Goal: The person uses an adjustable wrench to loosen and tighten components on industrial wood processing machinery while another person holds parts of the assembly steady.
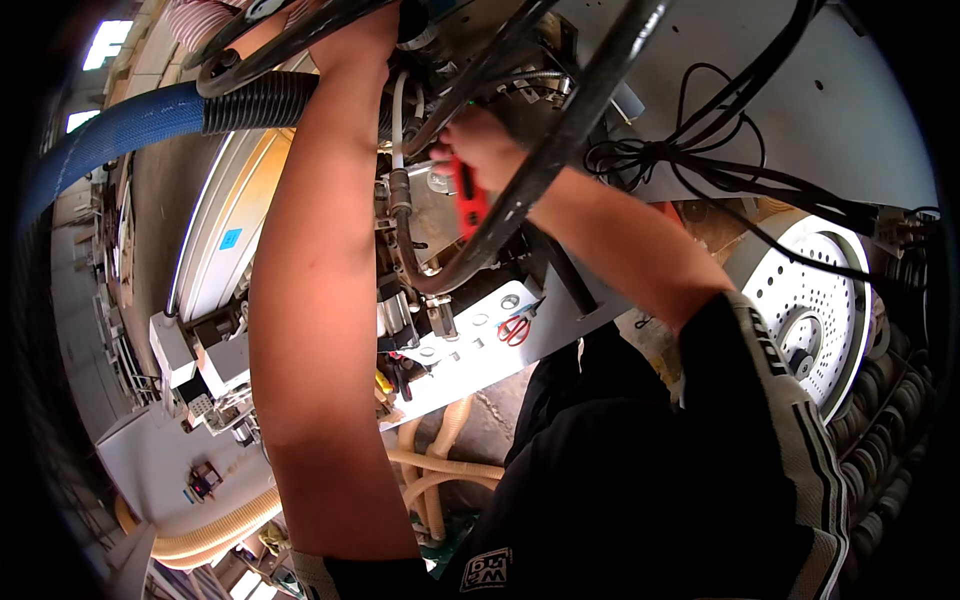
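Observation:
My right hand (483, 148) is closed round a red tool with black marks (468, 200), blurred by motion; its kind does not show. The hand is among hoses and metal fittings of a machine, behind a thick black hose (560, 130). My left arm reaches up to the top edge, where my left hand (358, 38) is partly cut off and its fingers are hidden by dark parts. Beside my left forearm runs a blue hose (130, 125) with a ribbed black end (255, 103).
Red-handled scissors (514, 330) lie on a white panel (470, 345) with round holes. A bundle of black cables (640, 160) hangs at the right, near a perforated white disc (810, 290). Beige hoses (440, 465) run below. A striped sleeve (195, 22) of another person shows top left.

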The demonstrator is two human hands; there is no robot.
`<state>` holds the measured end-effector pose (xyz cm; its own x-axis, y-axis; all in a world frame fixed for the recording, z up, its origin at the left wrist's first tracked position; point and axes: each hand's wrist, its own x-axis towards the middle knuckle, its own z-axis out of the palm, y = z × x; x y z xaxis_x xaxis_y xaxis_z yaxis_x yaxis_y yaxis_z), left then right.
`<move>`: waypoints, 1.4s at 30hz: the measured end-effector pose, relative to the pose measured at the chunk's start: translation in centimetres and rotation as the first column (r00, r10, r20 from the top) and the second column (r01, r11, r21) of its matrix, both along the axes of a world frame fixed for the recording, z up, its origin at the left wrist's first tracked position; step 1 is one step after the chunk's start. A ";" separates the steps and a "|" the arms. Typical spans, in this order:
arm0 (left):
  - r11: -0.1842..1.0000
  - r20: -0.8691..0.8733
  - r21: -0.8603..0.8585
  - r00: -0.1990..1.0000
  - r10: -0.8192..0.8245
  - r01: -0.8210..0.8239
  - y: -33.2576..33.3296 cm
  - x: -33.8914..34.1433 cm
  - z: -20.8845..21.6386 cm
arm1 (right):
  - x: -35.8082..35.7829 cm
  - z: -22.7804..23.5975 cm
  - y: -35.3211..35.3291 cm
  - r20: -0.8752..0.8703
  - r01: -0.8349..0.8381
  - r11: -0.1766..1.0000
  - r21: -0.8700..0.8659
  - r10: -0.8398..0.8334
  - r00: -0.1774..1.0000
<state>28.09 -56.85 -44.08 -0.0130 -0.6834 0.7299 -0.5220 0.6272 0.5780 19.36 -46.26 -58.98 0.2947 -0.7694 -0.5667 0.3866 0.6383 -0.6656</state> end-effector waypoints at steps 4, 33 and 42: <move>1.000 -0.035 -0.001 0.999 -0.024 0.024 -0.2 0.8 -0.3 | 2.2 1.4 1.0 -0.001 0.100 0.990 0.104 -0.100 0.995; 0.995 -0.107 -0.022 0.989 -0.097 0.096 -0.7 0.7 -1.0 | -4.9 -0.2 -1.7 -0.300 -0.198 0.980 -0.007 0.187 0.935; 0.990 -0.154 -0.023 0.978 -0.144 0.142 -1.1 0.8 -1.3 | -0.9 1.9 1.7 -0.101 0.047 0.997 0.060 -0.041 0.994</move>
